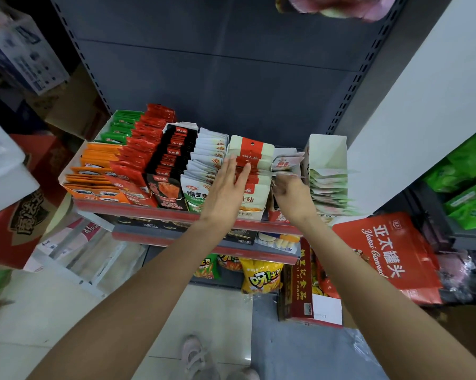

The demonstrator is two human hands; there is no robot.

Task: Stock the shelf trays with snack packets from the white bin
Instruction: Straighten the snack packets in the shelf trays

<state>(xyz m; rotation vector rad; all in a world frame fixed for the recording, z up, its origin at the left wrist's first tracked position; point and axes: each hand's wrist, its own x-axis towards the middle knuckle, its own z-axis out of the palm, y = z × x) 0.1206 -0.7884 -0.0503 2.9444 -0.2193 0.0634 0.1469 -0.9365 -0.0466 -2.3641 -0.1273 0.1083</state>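
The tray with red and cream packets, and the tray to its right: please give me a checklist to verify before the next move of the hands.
1. Left hand flat on the red and cream packets, fingers straight: ok.
2. Right hand grips packets in the pink-packet tray: cannot tell how many.
3. Pink-packet tray has space behind: ok.
4. Green-packet tray beside it stands upright: ok.
5. White bin in reach: cannot tell.
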